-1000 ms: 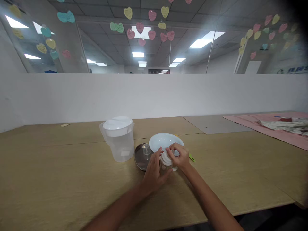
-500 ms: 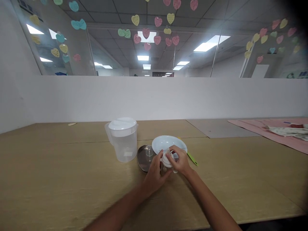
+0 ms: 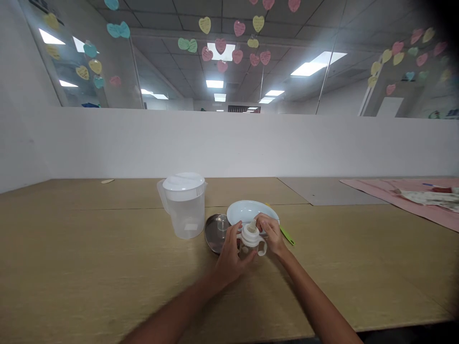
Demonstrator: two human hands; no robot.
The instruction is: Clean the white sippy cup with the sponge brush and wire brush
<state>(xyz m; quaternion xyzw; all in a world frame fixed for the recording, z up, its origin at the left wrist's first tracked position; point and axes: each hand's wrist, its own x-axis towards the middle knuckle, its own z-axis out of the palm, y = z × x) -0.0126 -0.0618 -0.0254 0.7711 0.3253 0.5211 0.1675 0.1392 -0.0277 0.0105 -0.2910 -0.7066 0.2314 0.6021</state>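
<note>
A baby bottle (image 3: 250, 241) with a white collar, a pale teat on top and looped side handles stands upright in front of me. My left hand (image 3: 231, 255) is wrapped round its left side, thumb low at the front. My right hand (image 3: 271, 232) is beside the collar and teat on the right, fingers curled in; whether anything is between them is hidden. Just behind both hands lies a white oval bowl (image 3: 247, 208), partly covered by them. To the left, a round metal tray (image 3: 212, 237) carries a small clear cup (image 3: 222, 223).
A translucent lidded pitcher (image 3: 188, 215) stands left of the tray. A green handle (image 3: 287, 235) sticks out from the bowl's right side. Farther right, a pink cloth (image 3: 380, 188) lies on the table. A low white wall (image 3: 229, 145) with glass above borders the back.
My right hand has come off the bottle's collar and teat, shifting slightly right with its fingers curled, so the teat now shows. My left hand keeps its hold on the bottle.
</note>
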